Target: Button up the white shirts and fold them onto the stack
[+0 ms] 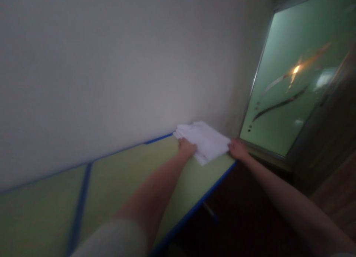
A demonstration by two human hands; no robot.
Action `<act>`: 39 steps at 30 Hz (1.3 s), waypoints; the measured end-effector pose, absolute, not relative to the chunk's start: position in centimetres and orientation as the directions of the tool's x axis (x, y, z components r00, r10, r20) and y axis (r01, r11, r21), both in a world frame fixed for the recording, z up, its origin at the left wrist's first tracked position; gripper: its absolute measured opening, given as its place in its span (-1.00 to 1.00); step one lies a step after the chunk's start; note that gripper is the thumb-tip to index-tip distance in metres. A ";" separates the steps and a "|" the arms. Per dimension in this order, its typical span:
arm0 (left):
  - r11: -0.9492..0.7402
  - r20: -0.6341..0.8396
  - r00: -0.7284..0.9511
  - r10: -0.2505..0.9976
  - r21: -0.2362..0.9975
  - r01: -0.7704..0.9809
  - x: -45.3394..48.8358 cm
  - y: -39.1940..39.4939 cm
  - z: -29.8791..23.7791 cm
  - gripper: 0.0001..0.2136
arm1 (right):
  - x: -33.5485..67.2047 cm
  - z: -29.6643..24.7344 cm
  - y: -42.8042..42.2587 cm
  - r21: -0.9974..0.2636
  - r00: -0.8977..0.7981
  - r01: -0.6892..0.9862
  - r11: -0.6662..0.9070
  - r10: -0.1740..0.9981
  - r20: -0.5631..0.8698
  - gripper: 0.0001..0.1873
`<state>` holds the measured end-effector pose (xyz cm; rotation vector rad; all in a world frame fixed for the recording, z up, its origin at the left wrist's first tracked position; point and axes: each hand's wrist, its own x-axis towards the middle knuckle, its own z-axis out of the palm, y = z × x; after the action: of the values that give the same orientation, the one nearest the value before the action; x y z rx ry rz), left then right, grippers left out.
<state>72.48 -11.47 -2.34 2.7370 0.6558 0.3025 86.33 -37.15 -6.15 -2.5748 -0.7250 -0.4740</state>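
A folded white cloth (205, 140) lies at the far end of a light green table (130, 179) with blue edging, against the wall. My left hand (186, 147) grips the cloth's left side, fingers curled on it. My right hand (237, 149) holds the cloth's right corner at the table's end. Both arms reach forward across the table. The picture is blurred, so the fingers show only roughly.
A plain white wall (116, 72) runs along the table's far side. A green glass panel (294, 75) in a metal frame stands at the right, reflecting a light. Dark floor (244, 220) lies below the table's blue front edge.
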 end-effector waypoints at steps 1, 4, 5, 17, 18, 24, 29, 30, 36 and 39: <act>-0.854 0.174 0.870 0.462 0.351 0.383 72.2 -11.6 -2.6 -0.19 | 86.2 -6.1 -37.0 -0.292 0.790 0.568 -0.769 0.411 0.454 -0.48; -0.936 0.269 0.928 0.259 0.307 0.172 71.2 -12.4 -4.0 -0.15 | 86.0 -6.2 -36.3 -0.233 0.719 0.661 -0.714 0.513 0.469 -0.40; -0.950 0.278 0.942 0.186 0.294 0.101 70.8 -12.7 -4.5 -0.12 | 86.0 -6.3 -36.0 -0.206 0.700 0.690 -0.694 0.567 0.435 -0.38; -0.956 0.193 0.979 0.068 0.292 0.009 63.5 -13.5 -4.7 0.07 | 84.5 -7.2 -38.2 -0.148 0.727 0.684 -0.715 0.647 0.230 -0.32; -0.958 0.174 0.983 0.053 0.288 0.001 62.4 -12.9 -4.5 0.05 | 84.2 -7.1 -38.6 -0.170 0.736 0.675 -0.718 0.639 0.224 -0.33; -0.961 -0.007 0.995 0.095 0.261 0.093 55.1 -6.9 -2.1 -0.02 | 81.9 -5.0 -38.8 -0.233 0.738 0.672 -0.703 0.615 0.277 -0.51; -0.934 -0.278 0.923 0.268 0.161 0.319 45.2 -0.2 1.9 -0.20 | 77.6 -3.0 -32.2 -0.159 0.590 0.797 -0.583 0.695 0.411 -0.45; -0.925 -0.269 0.913 0.307 0.143 0.353 42.7 1.4 2.7 -0.21 | 76.4 -2.7 -30.3 -0.151 0.550 0.826 -0.543 0.718 0.426 -0.43; -0.814 -0.063 0.813 0.578 0.012 0.580 24.8 11.2 6.6 -0.30 | 67.4 -2.8 -16.8 -0.161 0.306 0.951 -0.263 0.871 0.384 -0.40; -0.672 0.022 0.674 0.739 -0.041 0.739 15.6 15.7 8.7 -0.40 | 62.1 -3.8 -10.3 -0.189 0.226 0.966 -0.174 0.924 0.308 -0.38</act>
<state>15.62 15.74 8.68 2.9159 1.2883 0.0061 62.13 -10.34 -3.78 -2.1655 -1.7554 -0.1728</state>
